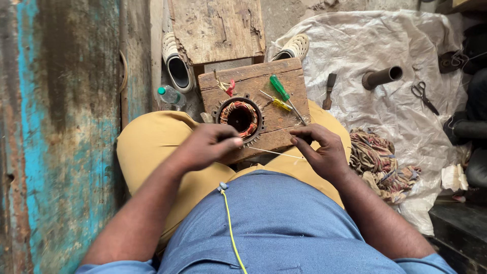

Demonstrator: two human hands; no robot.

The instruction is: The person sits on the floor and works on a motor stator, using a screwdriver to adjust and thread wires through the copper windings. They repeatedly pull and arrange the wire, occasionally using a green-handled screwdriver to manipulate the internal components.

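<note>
A round motor stator [239, 116] with copper windings lies on a worn wooden block [274, 83] resting on my knees. My left hand [208, 146] sits at the stator's near rim, fingers pinched together. My right hand [320, 150] is just right of it, fingers curled on a thin pale strip [276, 152] that runs between both hands. Beside the stator on the block lie a green-handled screwdriver [280, 88] and a yellow-handled screwdriver [278, 103].
A second wooden block [218, 28] and two white shoes [177, 66] lie beyond. A small plastic bottle [171, 96] stands at left by a painted wall [56, 127]. On the white sheet [385, 45] at right: a metal pipe [381, 77], scissors [423, 95], a chisel-like tool [328, 90], a rag pile [378, 162].
</note>
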